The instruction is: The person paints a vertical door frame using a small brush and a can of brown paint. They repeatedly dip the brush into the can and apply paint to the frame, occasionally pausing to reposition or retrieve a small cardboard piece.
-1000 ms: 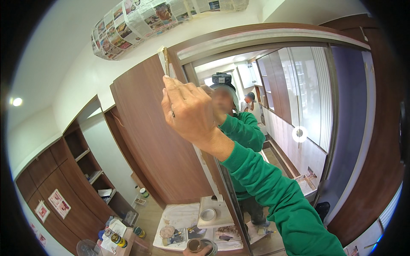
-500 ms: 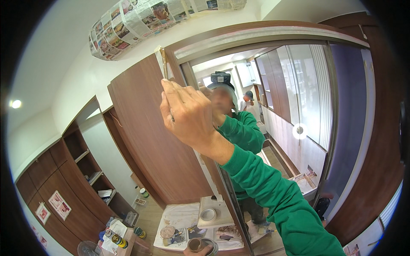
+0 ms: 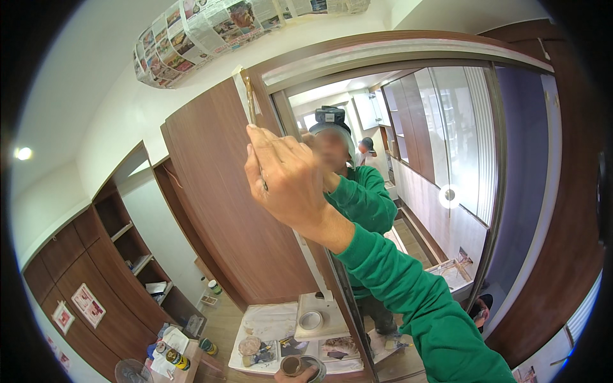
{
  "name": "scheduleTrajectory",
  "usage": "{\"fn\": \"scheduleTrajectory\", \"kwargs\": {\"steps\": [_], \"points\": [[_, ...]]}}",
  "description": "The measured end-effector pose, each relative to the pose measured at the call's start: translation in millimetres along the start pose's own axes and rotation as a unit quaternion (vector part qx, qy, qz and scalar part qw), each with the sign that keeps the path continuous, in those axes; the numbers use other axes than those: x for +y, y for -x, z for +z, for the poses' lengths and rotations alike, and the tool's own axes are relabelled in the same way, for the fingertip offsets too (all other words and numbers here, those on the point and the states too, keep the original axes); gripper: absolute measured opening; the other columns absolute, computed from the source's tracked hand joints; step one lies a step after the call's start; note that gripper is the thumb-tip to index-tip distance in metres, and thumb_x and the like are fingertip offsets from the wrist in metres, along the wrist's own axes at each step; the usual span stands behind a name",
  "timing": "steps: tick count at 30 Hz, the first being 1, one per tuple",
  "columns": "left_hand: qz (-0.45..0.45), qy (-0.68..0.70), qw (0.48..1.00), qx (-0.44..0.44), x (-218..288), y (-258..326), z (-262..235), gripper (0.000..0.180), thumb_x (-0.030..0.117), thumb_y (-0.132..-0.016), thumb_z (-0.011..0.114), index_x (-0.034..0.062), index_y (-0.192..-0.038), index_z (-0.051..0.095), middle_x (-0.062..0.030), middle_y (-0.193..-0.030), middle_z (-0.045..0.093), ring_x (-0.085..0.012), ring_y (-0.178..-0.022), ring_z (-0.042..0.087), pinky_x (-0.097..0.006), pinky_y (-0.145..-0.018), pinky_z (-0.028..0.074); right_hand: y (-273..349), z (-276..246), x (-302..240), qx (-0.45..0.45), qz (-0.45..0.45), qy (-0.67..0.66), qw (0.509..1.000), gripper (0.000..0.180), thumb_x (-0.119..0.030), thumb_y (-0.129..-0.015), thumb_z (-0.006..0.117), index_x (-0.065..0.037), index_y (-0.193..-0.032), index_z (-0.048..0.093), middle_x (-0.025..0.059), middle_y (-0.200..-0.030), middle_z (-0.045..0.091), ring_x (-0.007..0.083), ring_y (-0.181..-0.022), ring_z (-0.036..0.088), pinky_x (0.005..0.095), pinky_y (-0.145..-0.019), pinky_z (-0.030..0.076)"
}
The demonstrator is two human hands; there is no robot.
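Note:
My right hand point(image 3: 284, 172) is raised in front of me, its fingers closed round a slim paintbrush point(image 3: 249, 96). The brush points up, its tip by the upper end of the narrow wooden door frame point(image 3: 258, 89), beside a strip of pale masking point(image 3: 243, 78). Low in the picture, my left hand point(image 3: 300, 376) shows only in part, gripping a small cup point(image 3: 292, 365) with brown inside. A grey round can point(image 3: 317, 371) sits right beside that hand; whether the fingers touch it I cannot tell.
A mirrored sliding door point(image 3: 408, 191) reflects me and another person point(image 3: 366, 148). Left of the frame stands a wooden panel point(image 3: 236, 204). Below, a covered surface point(image 3: 268, 319) bears a round tin point(image 3: 311, 320) and a tub point(image 3: 249, 346). Newspaper wraps a fixture point(image 3: 211, 38) overhead.
My right hand and the paintbrush have shifted slightly down and to the right along the frame. The left hand with the cup has barely moved.

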State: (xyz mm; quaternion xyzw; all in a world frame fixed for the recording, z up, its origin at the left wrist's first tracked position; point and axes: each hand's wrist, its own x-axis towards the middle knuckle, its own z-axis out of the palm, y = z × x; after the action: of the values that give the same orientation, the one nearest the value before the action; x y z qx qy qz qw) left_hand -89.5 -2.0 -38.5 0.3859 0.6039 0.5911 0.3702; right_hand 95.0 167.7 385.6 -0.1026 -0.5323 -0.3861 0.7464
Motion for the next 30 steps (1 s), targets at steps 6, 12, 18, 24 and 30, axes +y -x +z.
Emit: {"fn": "scheduleTrajectory", "kwargs": {"steps": [6, 12, 18, 24, 30], "points": [[0.024, 0.012, 1.0, -0.002, -12, -3, 1, 0.039, 0.0, -0.073, 0.096, 0.0006, -0.108, 0.078, -0.0079, -0.098, 0.078, -0.0191, -0.087, 0.072, -0.037, -0.08, 0.06, 2, -5, -1, 0.0, 0.001, -0.002, 1.0, 0.035, -0.006, -0.092, 0.071, 0.01, -0.123, 0.069, 0.019, -0.104, 0.078, 0.027, -0.08, 0.072, 0.038, -0.068, 0.056], [0.008, -0.011, 1.0, -0.006, -3, 0, 0, 0.037, 0.0, -0.074, 0.095, 0.0003, -0.107, 0.079, -0.0076, -0.097, 0.078, -0.0192, -0.087, 0.072, -0.037, -0.079, 0.06, 6, -11, -3, -0.012, 0.008, -0.009, 1.0, 0.036, -0.006, -0.092, 0.071, 0.011, -0.124, 0.068, 0.02, -0.106, 0.078, 0.0281, -0.08, 0.073, 0.0389, -0.069, 0.056], [-0.011, 0.023, 1.0, 0.001, -6, 2, 0, 0.036, -0.001, -0.074, 0.095, -0.0003, -0.106, 0.079, -0.008, -0.097, 0.078, -0.0196, -0.086, 0.073, -0.037, -0.079, 0.06, 8, -17, -6, -0.016, 0.014, -0.02, 1.0, 0.037, -0.005, -0.09, 0.071, 0.011, -0.124, 0.068, 0.02, -0.104, 0.078, 0.0283, -0.079, 0.072, 0.0387, -0.07, 0.057], [-0.02, 0.028, 0.999, -0.011, 13, 12, 4, 0.038, -0.001, -0.073, 0.094, -0.0007, -0.108, 0.078, -0.0084, -0.099, 0.078, -0.0194, -0.088, 0.072, -0.036, -0.079, 0.06, 12, -19, -7, -0.015, 0.019, -0.026, 0.999, 0.038, -0.004, -0.09, 0.072, 0.011, -0.124, 0.068, 0.0204, -0.104, 0.078, 0.0292, -0.079, 0.073, 0.0387, -0.07, 0.058], [-0.032, 0.03, 0.999, -0.023, 22, 16, 3, 0.039, -0.002, -0.073, 0.094, -0.001, -0.109, 0.078, -0.0088, -0.099, 0.078, -0.0195, -0.088, 0.072, -0.036, -0.079, 0.06, 16, -24, -9, -0.019, 0.026, -0.029, 0.999, 0.038, -0.003, -0.09, 0.072, 0.01, -0.124, 0.068, 0.0208, -0.105, 0.078, 0.0296, -0.082, 0.075, 0.0384, -0.071, 0.059]]}}
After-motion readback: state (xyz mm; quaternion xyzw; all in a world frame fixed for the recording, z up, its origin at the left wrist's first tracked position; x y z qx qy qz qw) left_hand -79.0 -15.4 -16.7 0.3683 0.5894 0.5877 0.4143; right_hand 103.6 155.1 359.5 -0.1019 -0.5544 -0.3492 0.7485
